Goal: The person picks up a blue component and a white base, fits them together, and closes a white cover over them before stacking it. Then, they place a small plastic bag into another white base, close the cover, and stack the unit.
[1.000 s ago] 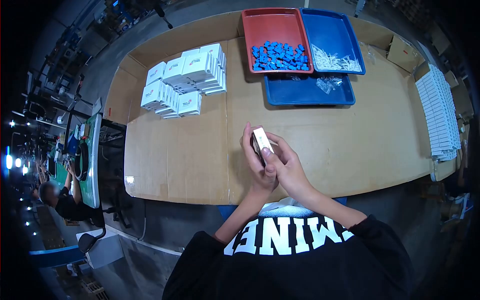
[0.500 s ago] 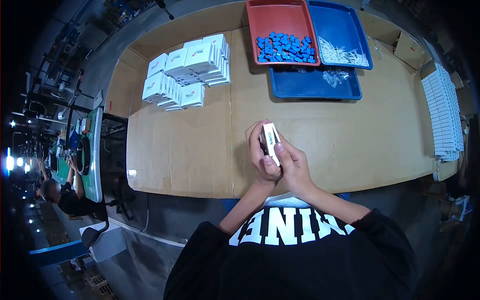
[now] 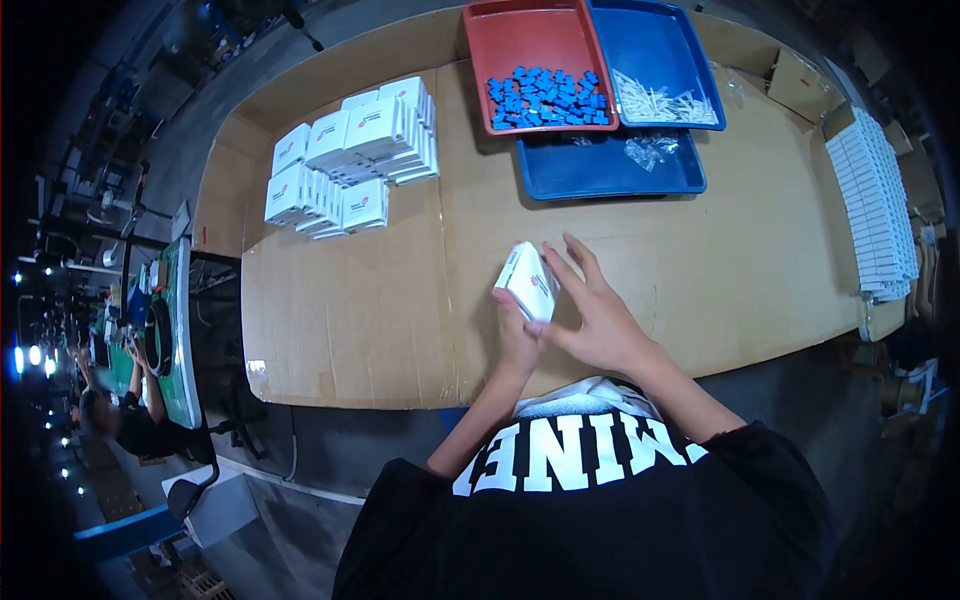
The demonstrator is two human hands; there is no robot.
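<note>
- Box [image 3: 527,281], small and white, sits in the middle of the brown worktop [image 3: 720,270], just in front of the person.
- Left hand [image 3: 516,335] is under the box and holds it from below, with the fingers curled on it.
- Right hand [image 3: 592,318] is beside the box, fingers spread wide and flat; the thumb side touches the box, but this hand does not grip it.
- The box looks shut and tilted on one edge. I think it is almost ready to go with the others, but it is not with them yet.
- A pile of white boxes [image 3: 350,160] that look the same stands at the far left of the worktop, well apart from the hands. These look done.
- A red tray [image 3: 530,35] holds many little blue pieces [image 3: 545,98], so I think lots of work is left.
- A blue tray [image 3: 660,40] next to it holds thin white pieces [image 3: 665,105]. Another blue tray [image 3: 600,175] in front has small clear bags [image 3: 650,152].
- A long row of flat white things [image 3: 875,215] lies at the right edge of the worktop; I cannot tell what they are.
</note>
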